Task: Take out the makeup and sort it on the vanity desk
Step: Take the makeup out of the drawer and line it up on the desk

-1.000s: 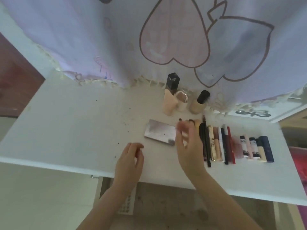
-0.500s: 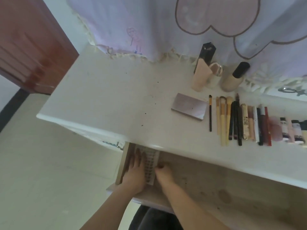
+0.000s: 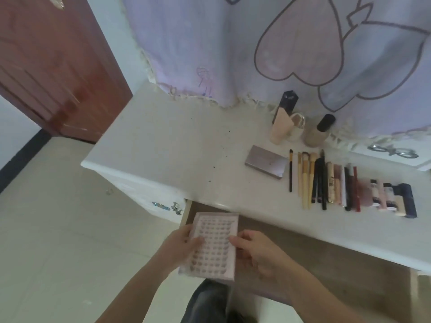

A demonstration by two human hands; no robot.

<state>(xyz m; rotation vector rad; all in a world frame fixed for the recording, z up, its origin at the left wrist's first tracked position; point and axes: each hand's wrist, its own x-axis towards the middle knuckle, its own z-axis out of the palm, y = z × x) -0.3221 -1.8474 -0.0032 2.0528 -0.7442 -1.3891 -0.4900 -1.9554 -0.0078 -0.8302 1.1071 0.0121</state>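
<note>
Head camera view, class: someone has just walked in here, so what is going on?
A person is holding a flat tray of false lashes with both hands, the left hand on its left edge and the right hand on its right, above an open drawer. On the white desk brushes, pencils and small bottles already lie in a row beside a compact case.
</note>
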